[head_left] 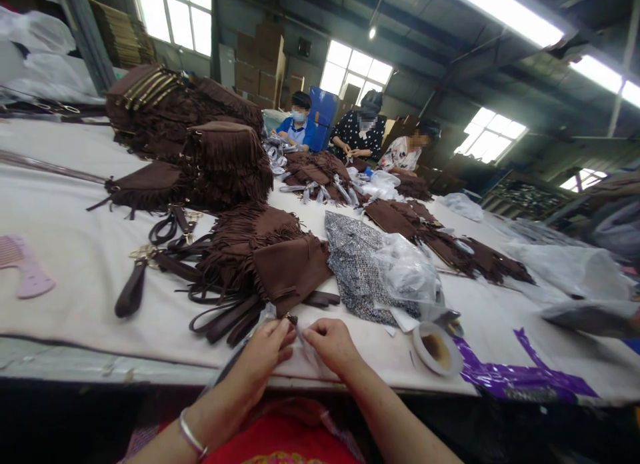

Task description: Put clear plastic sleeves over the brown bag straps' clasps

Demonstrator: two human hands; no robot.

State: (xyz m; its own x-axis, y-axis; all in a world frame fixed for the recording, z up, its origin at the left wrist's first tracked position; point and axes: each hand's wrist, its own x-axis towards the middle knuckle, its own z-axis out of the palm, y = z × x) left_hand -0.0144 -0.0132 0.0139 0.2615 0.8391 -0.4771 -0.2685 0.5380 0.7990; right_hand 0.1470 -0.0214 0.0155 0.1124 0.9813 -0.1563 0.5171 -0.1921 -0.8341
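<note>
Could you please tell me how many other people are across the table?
3: left, a person in blue; middle, a person in polka dots; right, a person in pale patterned clothes. Others may be hidden behind the piled bags.

The left hand (270,344) partly hides a grey strip (230,363); the comb (31,271) is cut off.

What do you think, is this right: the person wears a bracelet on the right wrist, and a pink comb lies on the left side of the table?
Only the arm is wrong: the head view shows the bracelet at the wrist of the left hand. The pink comb does lie on the table's left side.
</note>
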